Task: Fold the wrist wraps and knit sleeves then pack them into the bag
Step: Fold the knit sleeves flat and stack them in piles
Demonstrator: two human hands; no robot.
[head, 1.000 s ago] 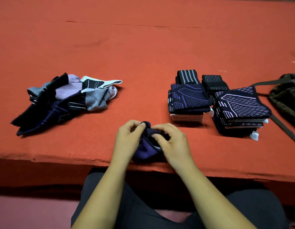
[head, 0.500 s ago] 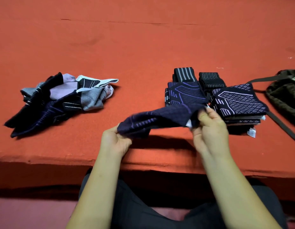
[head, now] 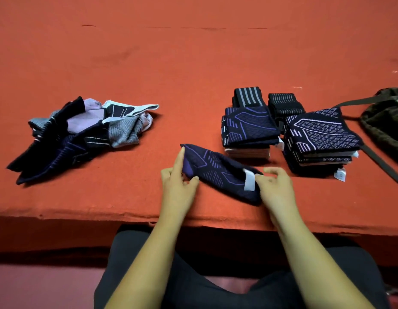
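A dark navy knit sleeve [head: 218,172] with purple lines and a white label lies flat near the table's front edge. My left hand [head: 178,181] pinches its left end, index finger stretched along the edge and thumb at the near corner. My right hand [head: 275,186] rests at its right end by the label, fingers loosely curled and blurred. Two stacks of folded sleeves [head: 249,128] [head: 320,134] stand just behind, with folded black striped wrist wraps [head: 248,95] [head: 284,104] behind them. An unfolded heap of sleeves [head: 82,132] lies at the left. The dark olive bag [head: 387,126] sits at the right edge.
The red felt table [head: 193,52] stretches far back behind the piles. The bag's strap [head: 381,163] runs along the table right of the stacks. My lap in dark trousers is below the table's front edge [head: 82,217].
The sleeve was bunched in both hands, then stretched out in the air, and now lies flat on the table. My hands have come down to its two ends.
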